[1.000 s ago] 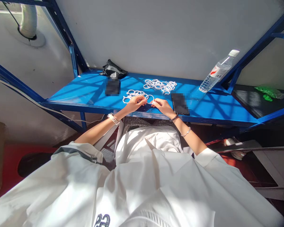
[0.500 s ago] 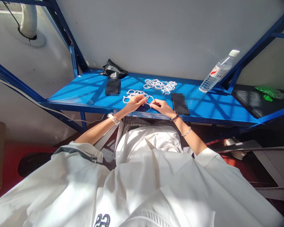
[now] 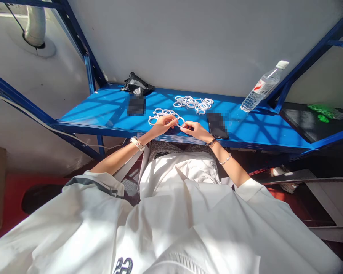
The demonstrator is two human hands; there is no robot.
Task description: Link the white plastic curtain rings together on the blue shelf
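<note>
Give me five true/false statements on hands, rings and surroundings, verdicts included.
1. The left hand and right hand are both on one white ring. True.
2. Every white ring is in hand. False: many loose rings lie on the blue table.
3. The water bottle has a red cap. False: its cap is white.
4. A black phone lies nearer the right hand than the left. True.
5. A white band is on the left wrist. True.
</note>
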